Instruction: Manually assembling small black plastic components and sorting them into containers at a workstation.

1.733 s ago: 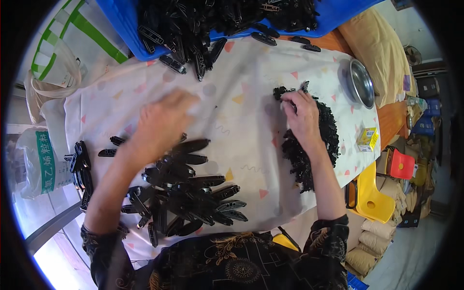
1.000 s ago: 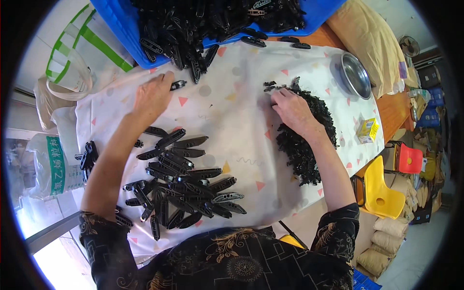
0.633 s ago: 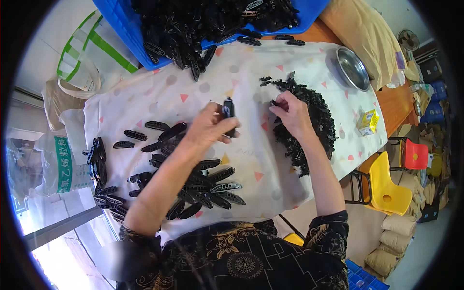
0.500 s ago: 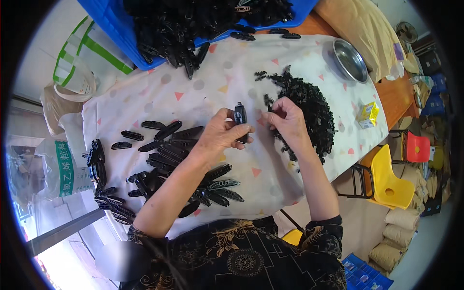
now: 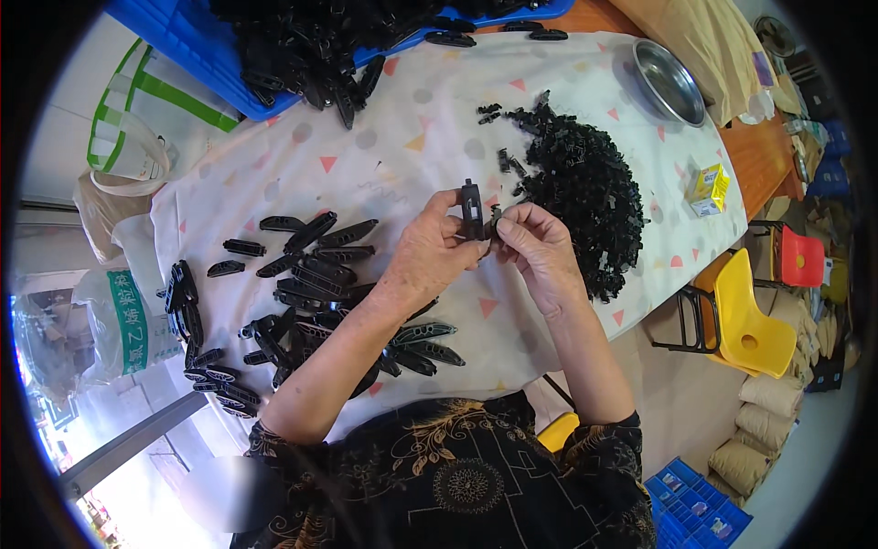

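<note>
Upright in my left hand (image 5: 428, 249) is a long black plastic part (image 5: 472, 209) with a slot in its middle, gripped between thumb and fingers. My right hand (image 5: 538, 245) pinches a small black plastic piece (image 5: 497, 218) close against the long part's right side; whether the two touch I cannot tell. Right of my hands spreads a heap of small black pieces (image 5: 585, 192), a few lying loose at its left edge. Under and beyond my left forearm lies a pile of similar long black parts (image 5: 315, 274), partly hidden by the arm.
A blue crate (image 5: 174, 55) full of black parts stands at the far left. On the patterned tablecloth (image 5: 366, 183) are a metal bowl (image 5: 670, 82) and a small yellow box (image 5: 709, 190). Yellow (image 5: 750, 320) and red (image 5: 797, 259) chairs stand beyond the right edge.
My right hand has moved left from the heap's edge to the long part, bringing the small piece along. The long part has shifted slightly right, and the whole view has tilted a little.
</note>
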Tool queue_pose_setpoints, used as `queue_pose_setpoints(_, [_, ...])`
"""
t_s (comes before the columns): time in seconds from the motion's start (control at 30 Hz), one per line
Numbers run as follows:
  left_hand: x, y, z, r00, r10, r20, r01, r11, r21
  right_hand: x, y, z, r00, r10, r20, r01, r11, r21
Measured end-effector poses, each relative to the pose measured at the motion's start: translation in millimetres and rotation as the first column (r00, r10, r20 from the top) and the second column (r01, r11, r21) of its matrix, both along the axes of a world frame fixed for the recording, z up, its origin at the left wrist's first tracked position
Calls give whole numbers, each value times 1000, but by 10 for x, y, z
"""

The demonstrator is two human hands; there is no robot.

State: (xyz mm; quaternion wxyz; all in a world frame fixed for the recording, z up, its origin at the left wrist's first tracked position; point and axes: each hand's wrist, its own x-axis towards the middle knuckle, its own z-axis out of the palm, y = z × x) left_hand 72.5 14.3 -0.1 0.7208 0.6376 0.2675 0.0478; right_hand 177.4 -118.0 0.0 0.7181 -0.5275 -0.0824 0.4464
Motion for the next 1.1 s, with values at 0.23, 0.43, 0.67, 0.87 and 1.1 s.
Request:
queue_pose_setpoints(0.23, [-49, 15, 113, 992, -60, -115, 82, 977, 198, -84, 46, -18, 999, 3, 54, -2, 1000, -6])
queue_pose_setpoints(0.43, [-62, 29, 47, 997, -37, -73, 50, 980, 191, -96, 104, -47, 999, 9, 47, -8, 1000, -10])
queue_pose_setpoints(0.67, [-50, 74, 43, 999, -44, -23, 48, 978, 205, -131, 209, -49, 997, -22, 70, 25, 999, -41])
queue_pose_setpoints(0.87, [-87, 125, -43, 997, -43, 56, 29, 971, 237, -141, 310, -75, 945, 41, 323, -7, 994, -106])
queue_pose_setpoints(1.1, [-143, 254, 37, 987, -50, 151, 25, 986, 164, -139, 489, -20, 972, 108, 211, -110, 994, 0])
